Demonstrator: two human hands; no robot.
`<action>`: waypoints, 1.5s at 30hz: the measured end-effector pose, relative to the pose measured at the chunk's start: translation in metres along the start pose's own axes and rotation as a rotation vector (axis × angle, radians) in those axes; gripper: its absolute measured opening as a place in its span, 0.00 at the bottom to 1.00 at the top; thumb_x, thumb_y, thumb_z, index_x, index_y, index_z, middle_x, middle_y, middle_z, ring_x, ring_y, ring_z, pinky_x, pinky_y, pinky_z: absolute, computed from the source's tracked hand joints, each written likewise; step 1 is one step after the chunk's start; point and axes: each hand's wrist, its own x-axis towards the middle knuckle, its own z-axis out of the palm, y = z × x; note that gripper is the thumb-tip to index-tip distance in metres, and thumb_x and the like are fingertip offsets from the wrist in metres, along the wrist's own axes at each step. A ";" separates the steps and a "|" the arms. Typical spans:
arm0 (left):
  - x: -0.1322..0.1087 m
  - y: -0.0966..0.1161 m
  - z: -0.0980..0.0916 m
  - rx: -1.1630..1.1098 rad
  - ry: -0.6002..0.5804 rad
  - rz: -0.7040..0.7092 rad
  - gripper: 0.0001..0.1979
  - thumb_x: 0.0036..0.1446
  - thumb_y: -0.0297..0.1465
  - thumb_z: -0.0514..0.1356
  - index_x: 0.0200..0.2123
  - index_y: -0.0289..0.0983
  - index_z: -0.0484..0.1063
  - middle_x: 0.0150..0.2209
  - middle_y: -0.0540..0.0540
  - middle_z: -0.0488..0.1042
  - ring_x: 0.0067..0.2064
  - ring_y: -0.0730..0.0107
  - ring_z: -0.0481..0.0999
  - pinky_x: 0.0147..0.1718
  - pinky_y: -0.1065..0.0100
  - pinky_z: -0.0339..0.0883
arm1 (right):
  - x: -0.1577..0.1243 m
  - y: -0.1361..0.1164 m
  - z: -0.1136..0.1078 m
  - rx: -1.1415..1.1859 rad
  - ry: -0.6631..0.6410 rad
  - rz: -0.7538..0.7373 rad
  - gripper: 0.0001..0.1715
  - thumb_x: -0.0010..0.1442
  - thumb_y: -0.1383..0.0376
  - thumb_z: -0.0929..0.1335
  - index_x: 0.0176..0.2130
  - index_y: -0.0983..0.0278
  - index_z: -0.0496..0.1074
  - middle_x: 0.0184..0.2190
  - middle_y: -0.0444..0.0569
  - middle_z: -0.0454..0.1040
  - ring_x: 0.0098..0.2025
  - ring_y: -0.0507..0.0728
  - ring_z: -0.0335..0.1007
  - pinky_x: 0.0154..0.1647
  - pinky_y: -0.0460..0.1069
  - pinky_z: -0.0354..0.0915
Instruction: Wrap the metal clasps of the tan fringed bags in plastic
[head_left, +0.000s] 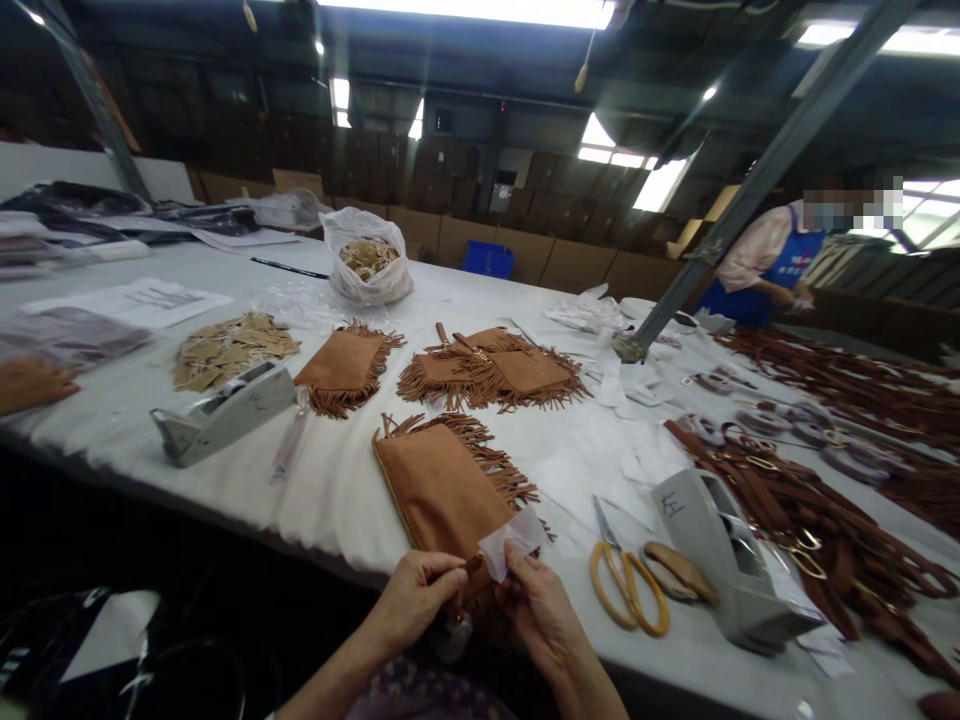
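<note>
A brown fringed pouch [442, 485] lies at the table's front edge, its near end between my hands. My left hand [416, 600] pinches a small brown strap at that end. In my right hand [540, 605], thumb and fingers close on a thin piece of white tissue paper [514, 540], held against the pouch's near corner. Something clear and shiny hangs below my fingers, too blurred to name. Scissors [628, 590] with yellow handles lie right of my right hand.
Tape dispensers stand at right [731, 560] and left [225, 410]. Further back lie more fringed pouches [525, 370], a tag pile [236, 350] and a plastic bag [367, 260]. Brown straps [817, 520] cover the right side. A co-worker [772, 260] stands beyond; another person's hand [34, 385] shows at left.
</note>
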 end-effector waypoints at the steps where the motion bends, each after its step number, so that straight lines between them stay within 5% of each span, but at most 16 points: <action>1: 0.000 0.001 0.000 0.010 0.001 -0.008 0.17 0.56 0.38 0.56 0.21 0.33 0.70 0.18 0.51 0.67 0.22 0.74 0.63 0.23 0.71 0.54 | 0.000 -0.001 0.002 0.003 0.013 0.009 0.19 0.41 0.57 0.78 0.27 0.68 0.74 0.23 0.44 0.74 0.21 0.46 0.63 0.22 0.41 0.60; 13: 0.000 0.005 0.001 0.036 -0.013 -0.031 0.17 0.56 0.38 0.55 0.19 0.35 0.67 0.18 0.51 0.66 0.22 0.74 0.63 0.24 0.72 0.55 | -0.003 -0.008 0.009 -0.296 -0.081 -0.110 0.23 0.44 0.50 0.74 0.23 0.68 0.74 0.18 0.45 0.70 0.23 0.52 0.63 0.26 0.46 0.60; 19: -0.001 0.000 0.003 -0.024 0.060 -0.053 0.08 0.53 0.34 0.57 0.30 0.35 0.69 0.22 0.51 0.71 0.24 0.72 0.68 0.25 0.71 0.60 | -0.003 -0.010 0.009 -0.541 -0.085 -0.167 0.24 0.46 0.49 0.73 0.21 0.68 0.74 0.15 0.42 0.68 0.19 0.49 0.57 0.20 0.45 0.53; 24: -0.002 -0.006 0.002 -0.026 0.112 -0.036 0.11 0.51 0.28 0.57 0.39 0.39 0.60 0.22 0.55 0.72 0.24 0.72 0.69 0.25 0.73 0.60 | -0.007 -0.011 0.014 -0.632 -0.151 -0.191 0.23 0.45 0.49 0.73 0.26 0.68 0.77 0.22 0.46 0.75 0.24 0.52 0.65 0.25 0.46 0.60; 31: 0.006 0.006 0.005 -0.097 0.055 0.004 0.15 0.50 0.30 0.61 0.40 0.38 0.61 0.26 0.54 0.71 0.28 0.74 0.69 0.27 0.74 0.60 | -0.007 -0.005 0.016 -0.676 -0.100 -0.276 0.23 0.48 0.49 0.72 0.30 0.67 0.78 0.27 0.50 0.78 0.29 0.57 0.70 0.30 0.48 0.64; 34: -0.001 0.004 0.002 -0.148 0.192 0.007 0.15 0.48 0.35 0.65 0.37 0.38 0.65 0.33 0.49 0.72 0.34 0.71 0.71 0.31 0.73 0.63 | -0.010 -0.008 0.015 -0.737 -0.048 -0.350 0.21 0.52 0.50 0.70 0.31 0.66 0.77 0.27 0.50 0.78 0.30 0.58 0.71 0.30 0.48 0.65; 37: -0.023 -0.007 -0.005 -0.226 0.273 -0.210 0.23 0.50 0.52 0.58 0.29 0.36 0.67 0.25 0.48 0.72 0.25 0.73 0.70 0.24 0.73 0.61 | -0.019 -0.001 0.015 -0.930 -0.030 -0.509 0.17 0.56 0.53 0.68 0.29 0.64 0.76 0.25 0.49 0.76 0.27 0.56 0.70 0.29 0.48 0.64; 41: -0.057 -0.017 -0.022 -0.587 -0.033 -0.600 0.37 0.46 0.63 0.49 0.31 0.32 0.71 0.27 0.40 0.76 0.26 0.66 0.75 0.26 0.68 0.66 | -0.032 0.031 0.016 -1.222 -0.212 -1.025 0.09 0.59 0.65 0.65 0.33 0.63 0.75 0.29 0.51 0.75 0.31 0.56 0.70 0.32 0.49 0.65; 45: -0.069 -0.016 -0.035 -0.734 -0.188 -0.654 0.33 0.47 0.58 0.57 0.36 0.31 0.75 0.33 0.39 0.77 0.31 0.65 0.76 0.33 0.64 0.69 | -0.038 0.063 0.017 -1.400 -0.335 -1.329 0.12 0.59 0.72 0.62 0.39 0.64 0.73 0.33 0.54 0.75 0.34 0.57 0.70 0.35 0.52 0.67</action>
